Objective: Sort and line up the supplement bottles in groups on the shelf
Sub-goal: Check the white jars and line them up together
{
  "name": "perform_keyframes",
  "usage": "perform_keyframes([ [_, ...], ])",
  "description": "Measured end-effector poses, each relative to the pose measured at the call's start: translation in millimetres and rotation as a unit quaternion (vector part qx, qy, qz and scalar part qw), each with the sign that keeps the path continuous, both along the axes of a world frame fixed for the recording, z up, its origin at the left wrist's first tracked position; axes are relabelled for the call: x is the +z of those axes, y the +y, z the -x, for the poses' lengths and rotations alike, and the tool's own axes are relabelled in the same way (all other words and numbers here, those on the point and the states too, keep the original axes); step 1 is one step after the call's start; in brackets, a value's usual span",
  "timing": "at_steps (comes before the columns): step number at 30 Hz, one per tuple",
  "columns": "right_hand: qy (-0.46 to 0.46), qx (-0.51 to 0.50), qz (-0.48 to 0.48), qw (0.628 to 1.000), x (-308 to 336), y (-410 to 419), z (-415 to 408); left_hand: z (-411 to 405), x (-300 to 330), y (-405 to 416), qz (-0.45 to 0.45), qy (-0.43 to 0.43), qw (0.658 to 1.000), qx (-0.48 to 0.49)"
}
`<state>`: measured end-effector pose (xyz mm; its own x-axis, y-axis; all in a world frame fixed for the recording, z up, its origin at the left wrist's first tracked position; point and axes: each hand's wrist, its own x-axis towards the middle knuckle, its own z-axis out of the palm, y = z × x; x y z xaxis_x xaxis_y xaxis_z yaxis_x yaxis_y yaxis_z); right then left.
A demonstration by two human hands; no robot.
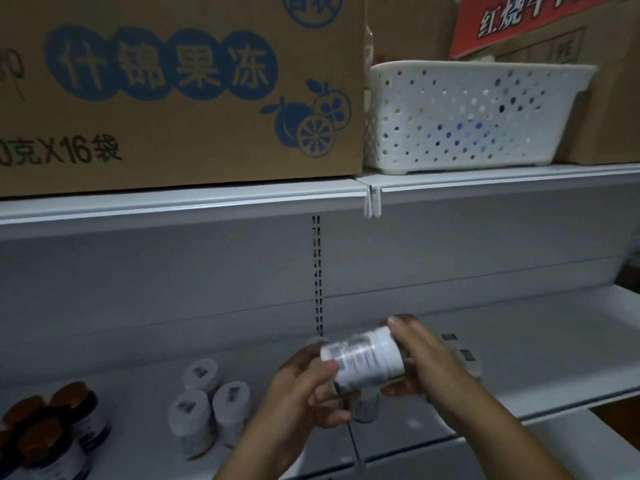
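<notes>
Both my hands hold one white supplement bottle (363,358) tipped on its side above the lower shelf (138,393). My left hand (304,393) grips its bottom end, thumb on the label. My right hand (422,358) grips the white cap end. Three white-capped bottles (207,407) stand grouped on the shelf to the left. Several brown-capped dark bottles (52,431) stand at the far left. Another white bottle (365,408) is partly hidden below my hands, and more white caps (464,355) show behind my right hand.
On the upper shelf (207,199) sit a big cardboard box (173,91) at the left, a white perforated basket (467,116) in the middle and more boxes at the right. A slotted upright (317,271) runs down the back panel.
</notes>
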<state>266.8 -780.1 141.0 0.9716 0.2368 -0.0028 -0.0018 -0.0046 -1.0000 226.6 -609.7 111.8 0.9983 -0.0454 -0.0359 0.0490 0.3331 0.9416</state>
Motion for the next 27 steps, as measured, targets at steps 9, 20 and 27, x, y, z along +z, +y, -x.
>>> perform_keyframes([
  [9,-0.026,0.009,-0.031,0.999,-6.7,-5.0,11.8,11.6,-2.8,-0.1,-0.016,-0.026,1.000,0.001],
  [20,-0.048,0.029,-0.024,0.998,-5.2,-5.0,25.6,31.9,2.7,-4.5,-0.038,0.010,0.999,0.035],
  [27,-0.028,0.003,-0.010,1.000,-6.5,-7.7,30.7,37.4,-1.6,-7.2,-0.024,-0.011,0.999,0.033],
])
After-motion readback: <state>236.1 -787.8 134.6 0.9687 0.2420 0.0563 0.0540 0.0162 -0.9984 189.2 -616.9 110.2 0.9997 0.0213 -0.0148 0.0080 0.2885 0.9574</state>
